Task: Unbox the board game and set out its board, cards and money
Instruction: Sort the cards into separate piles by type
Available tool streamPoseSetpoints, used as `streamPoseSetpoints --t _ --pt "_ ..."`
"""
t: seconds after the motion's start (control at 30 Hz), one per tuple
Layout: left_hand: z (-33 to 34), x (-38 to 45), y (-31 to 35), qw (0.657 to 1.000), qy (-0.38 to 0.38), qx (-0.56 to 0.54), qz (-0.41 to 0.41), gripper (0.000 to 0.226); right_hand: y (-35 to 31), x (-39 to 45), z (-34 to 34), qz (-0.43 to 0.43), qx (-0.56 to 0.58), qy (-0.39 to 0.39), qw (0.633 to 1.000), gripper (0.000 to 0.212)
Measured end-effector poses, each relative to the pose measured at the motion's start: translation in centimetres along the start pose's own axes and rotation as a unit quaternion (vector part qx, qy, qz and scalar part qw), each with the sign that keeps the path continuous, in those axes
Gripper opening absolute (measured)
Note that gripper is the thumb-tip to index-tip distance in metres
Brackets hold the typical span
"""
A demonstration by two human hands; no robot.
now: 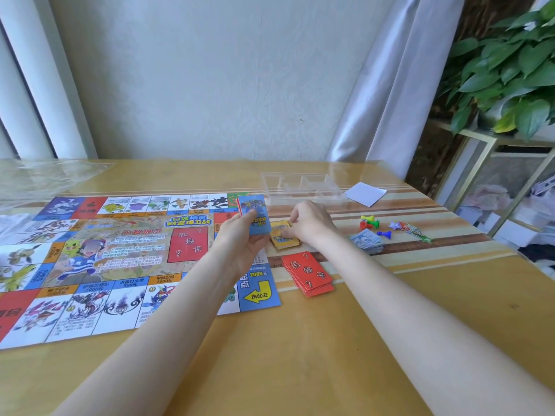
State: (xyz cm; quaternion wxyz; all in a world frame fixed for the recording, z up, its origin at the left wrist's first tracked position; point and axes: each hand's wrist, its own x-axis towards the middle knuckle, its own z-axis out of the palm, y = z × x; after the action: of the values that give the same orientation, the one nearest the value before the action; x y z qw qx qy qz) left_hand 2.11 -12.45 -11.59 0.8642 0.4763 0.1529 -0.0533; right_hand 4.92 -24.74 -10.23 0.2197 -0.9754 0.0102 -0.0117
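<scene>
Holding blue cards (254, 216), left grip (240, 235) closed; right grip (306, 222) pinches yellow cards (283, 238) beside it.

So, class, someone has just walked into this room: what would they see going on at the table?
A person is setting out a board game. The board lies unfolded on the table. The left hand holds a blue stack of cards, while the right hand touches a yellow pile of cards. A red pile of cards, the paper money and the pawns lie beside the board, near an empty clear tray.
</scene>
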Motion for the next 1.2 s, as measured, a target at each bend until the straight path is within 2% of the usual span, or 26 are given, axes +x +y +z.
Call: streamPoseSetpoints --t 0.07,0.13,0.17,0.23,0.3,0.37,0.43,0.5,0.57,0.63,0.7,0.87,0.93,1.0,1.03,1.1,1.13,1.2 --pt "-0.1 0.1 0.0 1.000 0.010 -0.004 0.012 0.012 0.0 0.1 -0.2 -0.017 -0.003 0.027 0.999 0.036" --pt "-0.2 0.2 0.0 0.999 0.004 0.002 0.032 0.010 -0.2 0.1 -0.6 -0.026 0.088 0.056 0.994 0.028" --pt "-0.2 0.1 0.0 0.999 -0.008 0.000 0.039 0.009 -0.3 0.0 -0.9 -0.031 0.179 0.032 0.983 0.023" --pt "-0.1 -0.2 0.0 0.999 -0.036 -0.013 0.036 0.008 -0.6 -0.4 -1.4 -0.043 0.341 -0.076 0.936 0.017" --pt "0.2 -0.5 0.2 0.996 -0.075 -0.043 0.012 0.008 -0.5 -0.6 -1.7 -0.064 0.369 -0.120 0.919 0.014" --pt "0.5 -0.7 0.3 0.990 -0.115 -0.078 -0.015 0.022 -0.3 -0.4 -2.0 -0.062 0.360 -0.075 0.928 0.017" --pt "0.8 -0.8 0.3 0.985 -0.134 -0.109 -0.020 0.021 0.0 0.0 -2.7 -0.026 0.400 -0.007 0.916 0.025" --pt "0.9 -0.8 0.3 0.984 -0.132 -0.119 -0.016 0.020 1.2 0.8 -3.8 0.006 0.431 0.064 0.900 0.023" --pt "0.7 -0.6 0.3 0.987 -0.114 -0.114 -0.017 0.023 2.9 1.7 -4.4 0.036 0.375 0.095 0.921 0.020" --pt "0.4 -0.4 0.1 0.990 -0.098 -0.097 -0.022 0.021 4.3 2.0 -4.3 0.069 0.256 0.073 0.961 0.019" --pt "0.3 -0.3 0.0 0.993 -0.083 -0.078 -0.027 0.014 5.0 1.8 -3.7 0.075 0.140 0.036 0.987 0.030" --pt "0.3 -0.4 0.0 0.996 -0.059 -0.059 -0.030 0.005 4.9 1.1 -2.6 0.051 -0.060 0.026 0.997 0.041" --pt "0.3 -0.3 0.0 0.996 -0.055 -0.061 -0.026 0.003 4.6 1.0 -2.6 0.024 -0.085 0.069 0.994 0.038" --pt "0.3 -0.2 -0.1 0.997 -0.049 -0.063 -0.013 0.003 3.6 0.8 -3.0 -0.013 0.024 0.120 0.992 0.025" --pt "0.3 -0.2 -0.1 0.997 -0.048 -0.065 -0.002 0.005 2.8 0.7 -3.2 -0.024 0.129 0.098 0.987 0.024" --pt "0.3 -0.2 -0.1 0.996 -0.054 -0.068 0.024 0.009 1.1 0.1 -3.5 -0.039 0.312 -0.031 0.949 0.026" --pt "0.4 -0.3 -0.1 0.995 -0.059 -0.070 0.036 0.011 0.5 0.1 -3.3 -0.048 0.338 -0.073 0.937 0.022" --pt "0.3 -0.4 0.1 0.993 -0.067 -0.079 0.051 0.011 0.0 0.9 -2.5 -0.045 0.337 -0.049 0.939 0.014"
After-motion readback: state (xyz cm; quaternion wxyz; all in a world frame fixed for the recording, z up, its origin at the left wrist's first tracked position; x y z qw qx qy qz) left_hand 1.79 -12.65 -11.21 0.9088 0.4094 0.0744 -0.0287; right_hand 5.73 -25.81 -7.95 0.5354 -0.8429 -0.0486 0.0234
